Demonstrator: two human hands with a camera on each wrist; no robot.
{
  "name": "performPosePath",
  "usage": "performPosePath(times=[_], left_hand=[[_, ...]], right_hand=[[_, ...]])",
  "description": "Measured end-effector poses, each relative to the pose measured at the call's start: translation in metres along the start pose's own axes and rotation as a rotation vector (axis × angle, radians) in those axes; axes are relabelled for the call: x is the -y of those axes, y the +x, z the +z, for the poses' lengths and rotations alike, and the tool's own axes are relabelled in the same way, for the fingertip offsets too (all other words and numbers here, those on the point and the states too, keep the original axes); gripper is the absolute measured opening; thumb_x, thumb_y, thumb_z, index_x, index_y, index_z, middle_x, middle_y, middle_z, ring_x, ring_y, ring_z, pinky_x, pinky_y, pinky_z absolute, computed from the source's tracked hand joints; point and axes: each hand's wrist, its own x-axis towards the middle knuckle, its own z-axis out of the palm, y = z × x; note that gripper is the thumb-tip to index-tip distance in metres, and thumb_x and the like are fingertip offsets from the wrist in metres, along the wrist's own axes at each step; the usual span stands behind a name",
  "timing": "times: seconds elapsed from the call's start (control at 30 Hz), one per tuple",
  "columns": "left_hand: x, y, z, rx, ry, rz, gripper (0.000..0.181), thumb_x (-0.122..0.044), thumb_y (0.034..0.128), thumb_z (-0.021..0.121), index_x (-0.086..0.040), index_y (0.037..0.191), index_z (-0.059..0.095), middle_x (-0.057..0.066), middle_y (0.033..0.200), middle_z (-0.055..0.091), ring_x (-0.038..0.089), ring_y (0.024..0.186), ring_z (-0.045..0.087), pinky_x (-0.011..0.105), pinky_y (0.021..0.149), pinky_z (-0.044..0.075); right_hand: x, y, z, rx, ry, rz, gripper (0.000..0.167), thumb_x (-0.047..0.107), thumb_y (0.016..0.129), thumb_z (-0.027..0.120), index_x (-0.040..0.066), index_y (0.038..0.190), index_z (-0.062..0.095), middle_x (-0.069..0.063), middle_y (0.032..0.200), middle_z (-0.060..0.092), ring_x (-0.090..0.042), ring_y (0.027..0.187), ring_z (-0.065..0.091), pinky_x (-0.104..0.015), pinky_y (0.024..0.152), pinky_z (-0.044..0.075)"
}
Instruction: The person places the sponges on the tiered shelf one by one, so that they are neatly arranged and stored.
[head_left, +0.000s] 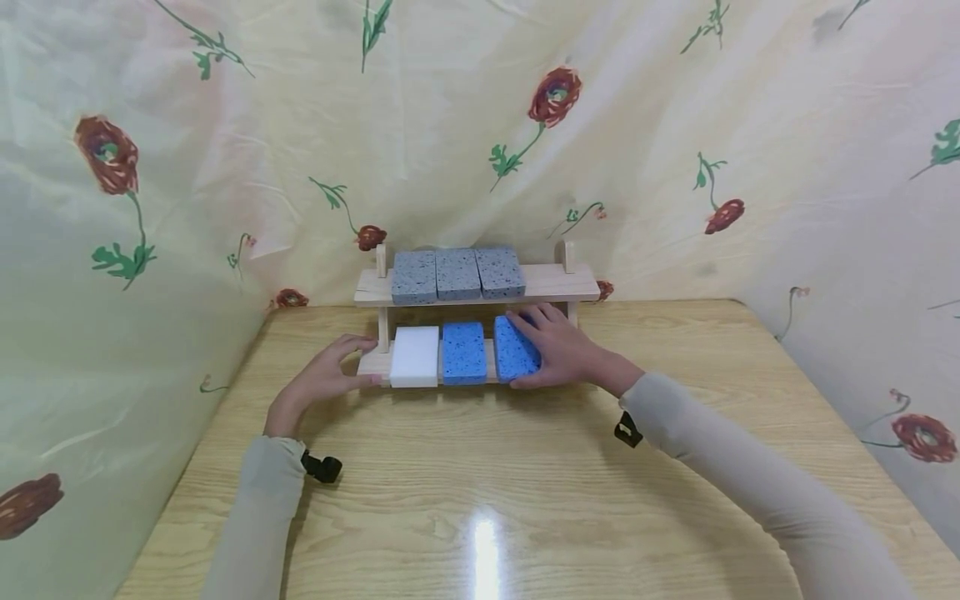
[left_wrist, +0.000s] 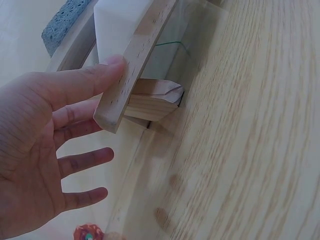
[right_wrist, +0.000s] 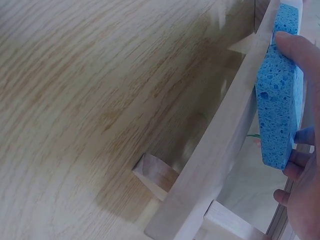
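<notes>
At the lower tier of a small two-tier wooden rack [head_left: 551, 285], my right hand [head_left: 562, 348] grips the rightmost blue sponge [head_left: 516, 354], thumb at its front edge and fingers over its far side. In the right wrist view this speckled blue sponge [right_wrist: 275, 105] rests against the front rail [right_wrist: 220, 135]. My left hand [head_left: 330, 372] holds the left end of the lower tier. The left wrist view shows the thumb on the front rail [left_wrist: 137, 65] and some fingers behind it. Another blue sponge [head_left: 464, 354] and a white sponge [head_left: 415, 357] lie between the hands.
Three grey speckled sponges [head_left: 458, 274] sit side by side on the upper tier. The rack stands on a wood-grain table [head_left: 420, 483], close to a flowered cloth [head_left: 450, 125] at the back. More cloth hangs at both sides.
</notes>
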Motion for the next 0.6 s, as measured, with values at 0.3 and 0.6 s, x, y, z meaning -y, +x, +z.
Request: performPosePath(times=[0.3, 0.6], left_hand=[[0.0008, 0.001, 0.001, -0.014, 0.004, 0.016, 0.07, -0.035, 0.0901, 0.079, -0.006, 0.148, 0.052, 0.02, 0.156, 0.044, 0.043, 0.147, 0.035, 0.064, 0.12, 0.027], [0.0014, 0.001, 0.0012, -0.016, 0.007, 0.025, 0.07, -0.035, 0.0899, 0.079, -0.005, 0.147, 0.053, 0.02, 0.155, 0.044, 0.043, 0.146, 0.036, 0.064, 0.12, 0.028]], right_hand=[[0.0031, 0.0023, -0.0005, -0.001, -0.002, -0.015, 0.115, 0.069, 0.076, 0.075, 0.004, 0.159, 0.031, -0.022, 0.152, 0.04, -0.038, 0.136, 0.037, -0.057, 0.113, 0.039], [0.0037, 0.0048, 0.0009, 0.01, 0.024, -0.01, 0.114, 0.07, 0.077, 0.073, 0.002, 0.159, 0.032, -0.022, 0.152, 0.039, -0.039, 0.137, 0.035, -0.059, 0.114, 0.037]])
